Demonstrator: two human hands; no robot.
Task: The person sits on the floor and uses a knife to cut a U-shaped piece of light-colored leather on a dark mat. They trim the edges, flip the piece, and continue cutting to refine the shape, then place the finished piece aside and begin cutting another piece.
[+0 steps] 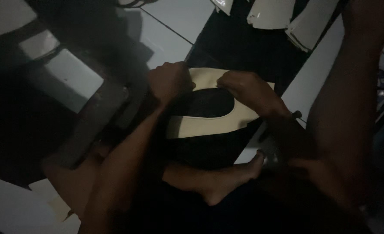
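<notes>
Head view: both hands, left (171, 82) and right (248, 92), knuckles up, grip the cream shoe upper (209, 125).

1. The curved piece (209, 125) under both hands is plain cream, with no pattern.
2. The opening inside it shows black.
3. The mat (239, 47) beneath is black and unpatterned.
4. The floor tiles (174, 21) are pale whitish-grey with dark joints.
5. The cut pieces (272, 15) at the top are cream with white edges.
</notes>
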